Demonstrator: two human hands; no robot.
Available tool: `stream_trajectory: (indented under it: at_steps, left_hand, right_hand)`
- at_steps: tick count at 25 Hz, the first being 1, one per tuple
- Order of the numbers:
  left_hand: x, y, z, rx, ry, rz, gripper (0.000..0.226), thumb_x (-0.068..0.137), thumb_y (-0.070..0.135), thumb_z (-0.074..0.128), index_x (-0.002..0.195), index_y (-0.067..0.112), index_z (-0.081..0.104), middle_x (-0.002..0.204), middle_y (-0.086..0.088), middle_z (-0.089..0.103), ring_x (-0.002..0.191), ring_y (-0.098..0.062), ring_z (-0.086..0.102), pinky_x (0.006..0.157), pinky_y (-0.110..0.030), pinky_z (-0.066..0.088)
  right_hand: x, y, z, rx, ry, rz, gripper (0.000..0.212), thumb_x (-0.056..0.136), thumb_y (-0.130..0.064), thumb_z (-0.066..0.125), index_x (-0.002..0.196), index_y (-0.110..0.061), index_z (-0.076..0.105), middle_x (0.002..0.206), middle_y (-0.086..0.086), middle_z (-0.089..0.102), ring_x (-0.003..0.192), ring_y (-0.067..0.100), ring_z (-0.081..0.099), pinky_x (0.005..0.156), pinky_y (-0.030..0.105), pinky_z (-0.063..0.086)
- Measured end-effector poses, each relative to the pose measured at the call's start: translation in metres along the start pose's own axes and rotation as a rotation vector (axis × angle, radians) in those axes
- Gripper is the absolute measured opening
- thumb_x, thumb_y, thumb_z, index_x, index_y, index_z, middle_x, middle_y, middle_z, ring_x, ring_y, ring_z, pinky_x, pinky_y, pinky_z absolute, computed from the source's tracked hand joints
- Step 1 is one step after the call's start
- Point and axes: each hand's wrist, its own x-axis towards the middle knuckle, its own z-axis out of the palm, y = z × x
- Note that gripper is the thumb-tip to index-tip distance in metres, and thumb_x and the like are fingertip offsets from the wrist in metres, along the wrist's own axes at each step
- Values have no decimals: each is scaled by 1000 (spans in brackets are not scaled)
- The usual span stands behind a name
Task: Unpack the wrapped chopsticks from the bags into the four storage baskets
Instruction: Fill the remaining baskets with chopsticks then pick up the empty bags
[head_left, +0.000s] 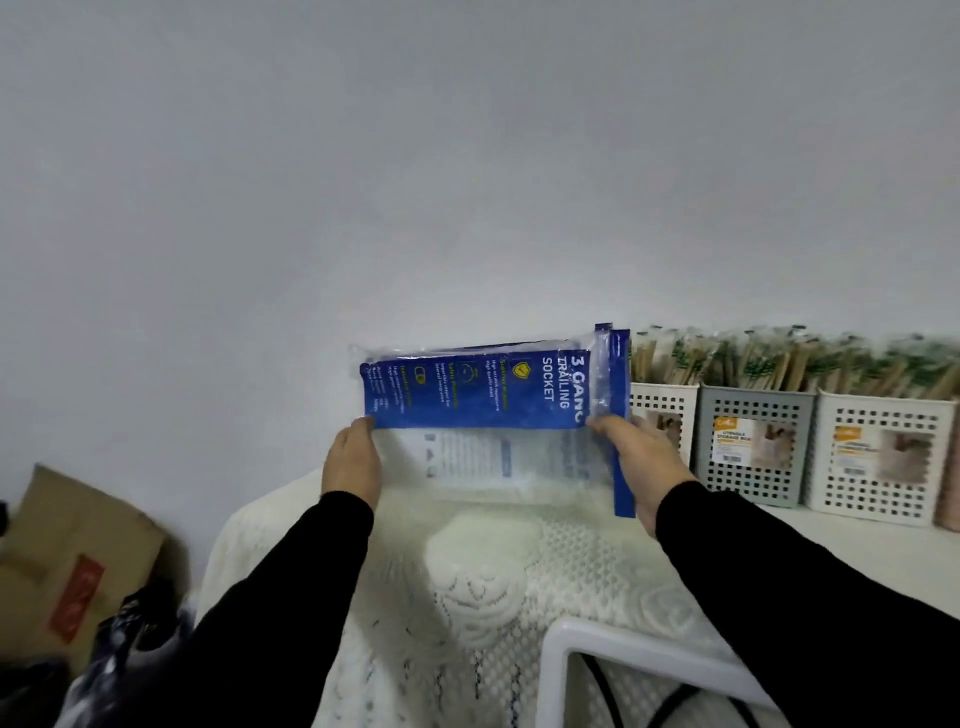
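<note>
Head view: blue-and-clear bag (478, 400) held flat between left hand (350, 462) and right hand (641, 467), each pinching a lower corner; chopstick-filled baskets (753, 447) just right, against wall; lace-covered counter (483, 582) below.

From my remote seat, the blue-and-clear bag (483, 410) held up between the left hand (351, 460) and the right hand (639, 462) blocks the straight path toward the wall (415, 182). To the right, the row of perforated baskets (753, 447) stands side by side on the tabletop (857, 551), packed upright with wrapped chopsticks (779, 364), so I see no gap between them. A white bin rim (623, 654) closes the near right. On the left a cardboard box (67, 545) fills the floor side. Open room lies over the lace cloth (493, 582) between both sleeves.
</note>
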Motion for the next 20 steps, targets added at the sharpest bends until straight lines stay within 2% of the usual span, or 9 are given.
stream_trajectory:
  at_steps: [2, 4, 6, 8, 11, 14, 16, 18, 20]
  left_hand:
    - [-20, 20, 6, -73, 17, 21, 36, 103, 16, 31, 127, 3, 55, 125, -22, 57, 115, -34, 53, 98, -36, 37]
    - [-42, 42, 18, -177, 37, 42, 39, 103, 35, 35, 106, 7, 62, 101, -12, 63, 99, -30, 55, 87, -35, 41]
    - [-68, 64, 38, -272, -1, 107, 33, 102, 35, 40, 95, 11, 61, 83, 0, 60, 85, -24, 53, 75, -31, 39]
    - [-93, 83, 63, -332, -48, 141, 24, 100, 32, 44, 99, 16, 61, 80, 7, 59, 78, -18, 54, 72, -30, 42]
    - [-129, 105, 99, -372, -133, 104, 16, 97, 29, 50, 98, 16, 60, 74, 5, 58, 64, -15, 53, 62, -27, 43]
    - [-162, 124, 134, -272, -193, 131, 32, 97, 29, 51, 70, 12, 48, 62, 1, 46, 60, -21, 44, 55, -30, 34]
    - [-182, 135, 157, -177, -223, 164, 46, 97, 32, 52, 58, 12, 38, 56, -3, 40, 60, -27, 40, 56, -34, 31]
    - [-196, 144, 175, -55, -300, 162, 47, 97, 35, 51, 59, 8, 48, 63, -13, 53, 67, -31, 49, 63, -35, 36]
    - [-210, 149, 193, 161, -436, 115, 45, 97, 39, 49, 78, 0, 63, 86, -20, 65, 81, -32, 58, 71, -32, 40]
  right_hand:
    - [-17, -17, -25, -93, 92, -131, 17, 90, -44, 58, 90, -28, 61, 90, -5, 66, 82, 13, 61, 81, 33, 50]
    - [-27, -28, -54, -206, 196, -258, 36, 91, -53, 51, 88, -20, 64, 87, 2, 66, 79, 17, 59, 75, 33, 48]
    - [-33, -37, -93, -264, 293, -329, 48, 91, -54, 51, 85, -9, 65, 76, 12, 64, 68, 23, 57, 66, 36, 47]
    - [-39, -45, -136, -285, 359, -376, 37, 90, -46, 57, 76, -12, 61, 63, 7, 55, 57, 22, 47, 57, 31, 39]
    - [-49, -56, -195, -257, 452, -392, 20, 86, -30, 68, 83, -18, 53, 71, -2, 60, 61, 17, 53, 56, 25, 40]
    - [-56, -58, -252, -256, 529, -368, 20, 84, -27, 71, 89, -28, 51, 84, -3, 66, 69, 17, 61, 64, 28, 48]
    - [-58, -56, -291, -273, 540, -322, 11, 85, -24, 70, 94, -22, 63, 83, 3, 67, 68, 21, 60, 68, 32, 49]
    - [-64, -56, -323, -314, 555, -212, 16, 85, -26, 70, 87, -9, 69, 73, 10, 65, 60, 23, 56, 64, 33, 46]
    - [-65, -53, -356, -502, 579, -77, 30, 86, -33, 67, 73, -6, 65, 73, 17, 62, 60, 25, 53, 62, 31, 40]
